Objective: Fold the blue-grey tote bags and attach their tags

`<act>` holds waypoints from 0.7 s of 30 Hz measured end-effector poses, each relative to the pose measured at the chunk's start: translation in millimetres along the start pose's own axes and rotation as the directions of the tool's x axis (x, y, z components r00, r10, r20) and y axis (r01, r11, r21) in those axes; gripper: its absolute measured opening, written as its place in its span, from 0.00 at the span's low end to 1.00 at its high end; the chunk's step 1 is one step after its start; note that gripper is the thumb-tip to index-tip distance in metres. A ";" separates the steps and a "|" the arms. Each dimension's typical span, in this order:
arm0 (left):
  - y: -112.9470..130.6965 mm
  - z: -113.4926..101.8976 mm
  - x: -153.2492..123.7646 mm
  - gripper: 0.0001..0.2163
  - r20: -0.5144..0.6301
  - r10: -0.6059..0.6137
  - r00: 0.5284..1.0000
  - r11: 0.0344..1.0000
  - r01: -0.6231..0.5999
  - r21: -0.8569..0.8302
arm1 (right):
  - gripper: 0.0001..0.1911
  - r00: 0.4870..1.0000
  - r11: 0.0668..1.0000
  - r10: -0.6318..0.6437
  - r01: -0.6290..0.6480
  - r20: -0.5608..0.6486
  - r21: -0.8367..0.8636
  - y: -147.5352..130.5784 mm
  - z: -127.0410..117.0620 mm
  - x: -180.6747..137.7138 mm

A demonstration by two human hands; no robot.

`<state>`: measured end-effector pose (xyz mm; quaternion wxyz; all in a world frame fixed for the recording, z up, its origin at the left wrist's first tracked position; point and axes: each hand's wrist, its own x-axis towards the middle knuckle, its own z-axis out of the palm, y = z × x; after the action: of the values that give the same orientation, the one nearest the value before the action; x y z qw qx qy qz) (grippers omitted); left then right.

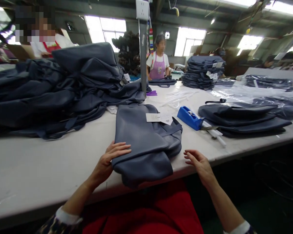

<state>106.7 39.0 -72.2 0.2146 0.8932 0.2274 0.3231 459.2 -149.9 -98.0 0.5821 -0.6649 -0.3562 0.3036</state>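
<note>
A folded dark blue-grey bag (146,139) lies on the white table (51,165) right in front of me, its near end hanging over the table's front edge. A white paper tag (159,118) rests on its top. My left hand (109,159) lies on the bag's left edge, fingers stretched flat, holding nothing. My right hand (199,161) hovers just right of the bag over the table edge, fingers loosely apart and empty.
A big heap of the same bags (56,87) fills the table's left. A blue tape dispenser (189,117) and bagged items (244,118) lie right. A stack (203,72) stands at the back near a grey post (143,55). Two people stand across the table.
</note>
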 end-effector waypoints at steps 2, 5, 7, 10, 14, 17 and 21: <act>-3.9 -12.4 -1.8 0.13 0.034 -0.011 0.999 1.000 0.011 0.006 | 0.25 0.998 0.996 -0.054 0.055 0.012 -0.070 8.3 -0.9 20.0; -7.4 -23.9 -3.2 0.14 0.046 -0.032 0.998 0.999 0.032 -0.010 | 0.26 0.993 0.981 -0.106 0.112 0.051 -0.156 19.2 6.0 47.4; -9.1 -24.2 -6.3 0.14 0.046 -0.057 0.997 0.998 0.058 -0.015 | 0.24 0.987 0.958 -0.140 0.155 0.075 -0.243 25.1 13.1 59.5; -13.4 -14.2 -16.1 0.15 0.052 -0.089 0.995 0.996 0.090 -0.018 | 0.22 0.967 0.879 -0.226 0.253 0.114 -0.404 29.4 24.7 63.9; -21.2 5.8 -34.1 0.17 0.091 -0.105 0.990 0.994 0.102 0.041 | 0.20 0.921 0.714 -0.314 0.389 0.231 -0.583 24.5 42.3 51.6; -22.0 12.1 -38.3 0.18 0.081 -0.098 0.992 0.987 0.087 0.133 | 0.16 0.889 0.605 -0.311 0.458 0.336 -0.652 15.9 55.0 42.7; -10.7 11.1 -24.6 0.17 0.027 0.000 1.000 0.985 -0.005 0.172 | 0.19 0.858 0.502 -0.285 0.513 0.427 -0.696 5.8 66.4 36.5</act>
<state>94.4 31.6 -97.5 0.1395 0.9130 0.2504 0.2904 426.1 -83.0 -112.5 0.2298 -0.7044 -0.6694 0.0534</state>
